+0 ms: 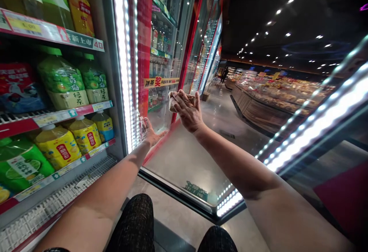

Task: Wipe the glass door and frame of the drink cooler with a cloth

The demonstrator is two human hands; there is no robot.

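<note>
down close, below both hands, are two dark knees. past them is the bottom edge of a big glass door, with bright lights by its sides. to the left of the left hand are shelves with yellow bottles and green bottles on them.

the left hand is open, with its fingers spread. it looks like it rests on the glass, lower than the right hand and near a bright light strip. i see no cloth in it.

the right hand is open too, and it holds a light brown cloth flat on the glass. the cloth is under its fingers, a bit out past the palm. so the right hand is the nearer one, and the cloth is up and to the right of the left hand. the cloth looks longer from side to side, but the fingers hide some of it. it is a soft lump, so i can't tell which way it points.

just above the cloth is a yellow sticker. far off, to the right of the right hand, is a long wooden stand full of packs.
</note>
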